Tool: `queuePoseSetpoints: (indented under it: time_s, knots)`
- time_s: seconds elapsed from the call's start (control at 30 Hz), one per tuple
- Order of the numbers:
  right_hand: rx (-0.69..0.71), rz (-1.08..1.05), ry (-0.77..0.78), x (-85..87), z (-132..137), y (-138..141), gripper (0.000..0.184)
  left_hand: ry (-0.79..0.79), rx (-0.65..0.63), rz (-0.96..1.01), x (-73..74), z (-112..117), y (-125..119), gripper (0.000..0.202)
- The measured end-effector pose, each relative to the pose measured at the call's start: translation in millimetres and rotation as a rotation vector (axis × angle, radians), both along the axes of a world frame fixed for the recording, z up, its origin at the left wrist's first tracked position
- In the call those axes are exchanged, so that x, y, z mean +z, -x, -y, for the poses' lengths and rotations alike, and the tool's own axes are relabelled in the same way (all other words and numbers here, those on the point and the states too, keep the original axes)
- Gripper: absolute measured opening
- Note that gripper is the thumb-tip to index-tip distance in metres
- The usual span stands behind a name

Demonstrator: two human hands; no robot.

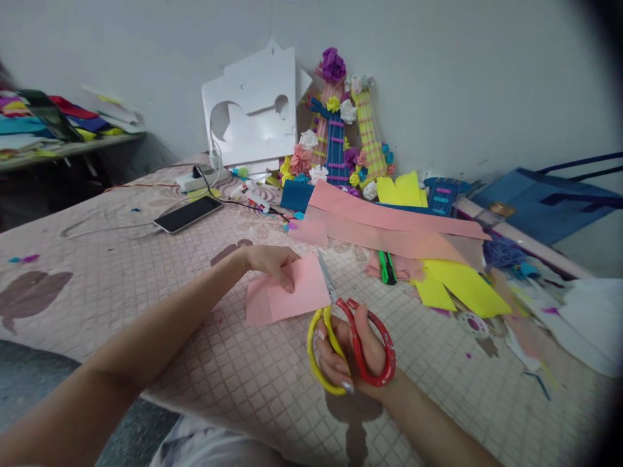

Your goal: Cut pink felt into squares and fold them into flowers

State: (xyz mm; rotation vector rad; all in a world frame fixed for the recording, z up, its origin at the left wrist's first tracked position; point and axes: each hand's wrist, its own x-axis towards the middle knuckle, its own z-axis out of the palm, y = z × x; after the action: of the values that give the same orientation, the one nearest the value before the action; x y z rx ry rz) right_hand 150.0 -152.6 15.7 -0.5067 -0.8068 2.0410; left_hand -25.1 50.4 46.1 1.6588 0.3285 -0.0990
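Pink paper — in left grip, scissors alongside

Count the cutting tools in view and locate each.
2: scissors in the right hand; a green cutter by the near edge of the long pink strips. Others may be hidden.

A plain, pale grey wall spanned twelve o'clock under soft, even light. Below it spread a tabletop in pinkish, diamond-patterned cloth; a greyish side table stood toward ten o'clock, speckled dark-grey floor at eight.
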Motion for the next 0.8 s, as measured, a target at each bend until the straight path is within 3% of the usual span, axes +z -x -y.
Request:
queuePoseSetpoints:
  time_s: [0.37,0.57,0.7,0.8]
  knots:
    - [-0.044,-0.032,0.005,2.1,-0.7,-1.7,0.06,-0.04,0.028,-0.016,-0.4,-1.6,2.1,0.039]
    - [-0.088,0.064,0.008,-0.1,-1.2,-1.5,0.06,-0.047,0.036,-0.041,0.2,-3.8,3.2,0.042]
    - [-0.19,0.345,-0.046,-0.3,-7.2,-15.4,0.065,-0.026,0.059,-0.06,-1.8,-8.9,5.7,0.045]
    - [-0.353,0.927,-0.174,2.3,-14.5,-36.8,0.057,0.017,0.208,-0.02,-6.7,-14.6,8.0,0.039]
